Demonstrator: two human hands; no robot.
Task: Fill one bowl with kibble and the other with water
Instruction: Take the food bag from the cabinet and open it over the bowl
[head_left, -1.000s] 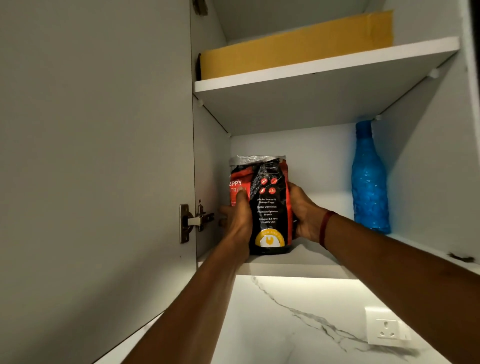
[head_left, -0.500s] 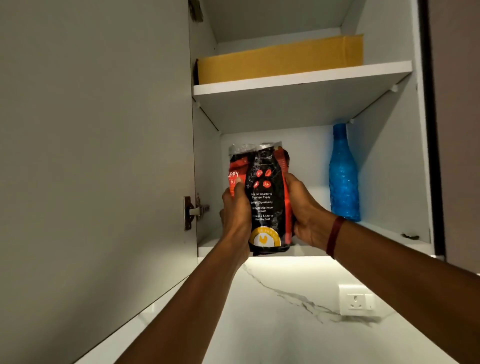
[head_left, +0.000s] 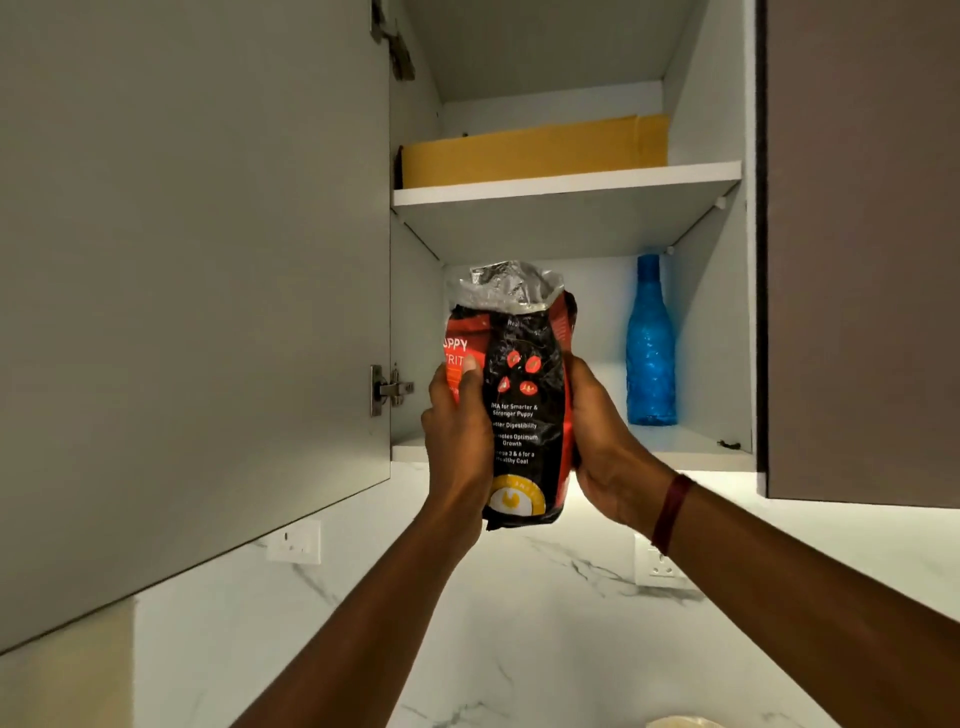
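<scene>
A black and red kibble bag (head_left: 519, 395) with a crumpled silver top is held upright in the air, in front of the open wall cupboard and clear of its lower shelf (head_left: 691, 451). My left hand (head_left: 457, 431) grips the bag's left side and my right hand (head_left: 605, 441) grips its right side. A blue textured water bottle (head_left: 651, 343) stands on the lower shelf to the right of the bag. No bowl shows clearly; a pale rounded rim (head_left: 685, 722) peeks in at the bottom edge.
The cupboard door (head_left: 192, 291) hangs open on the left. A yellow box (head_left: 535, 150) lies on the upper shelf. A brown closed cupboard (head_left: 862, 249) sits to the right. Wall sockets (head_left: 294, 543) (head_left: 660, 564) sit on the marble backsplash below.
Both hands have drawn the kibble bag off the lower shelf, out of the cupboard and downward toward me. The view has pulled back, and the blue bottle stays put.
</scene>
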